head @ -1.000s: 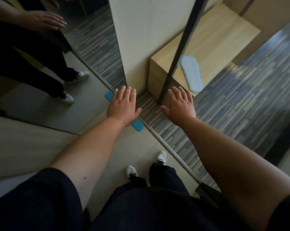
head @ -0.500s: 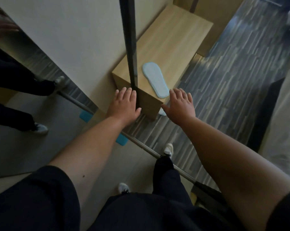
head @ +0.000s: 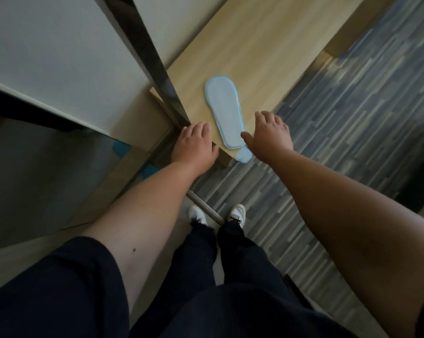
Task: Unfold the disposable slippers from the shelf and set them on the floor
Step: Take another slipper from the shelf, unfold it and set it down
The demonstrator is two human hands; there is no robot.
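Pale-blue flat folded slippers on wooden shelf now within reach; right hand, left hand arrived beside them, fingers apart, nothing gripped; pickup pending.

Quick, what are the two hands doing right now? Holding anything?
Left hand: open, empty, over the wooden shelf corner.
Right hand: open, holding nothing, right beside the light blue disposable slippers; contact cannot be told.

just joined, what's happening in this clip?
A person stands over a low wooden shelf, reaching both bare hands toward a flat, folded pale blue slippers lying on it, one end hanging past the near edge. The right hand is open with its thumb beside the slippers; the left hand is open over the shelf's corner. Nothing is picked up yet.
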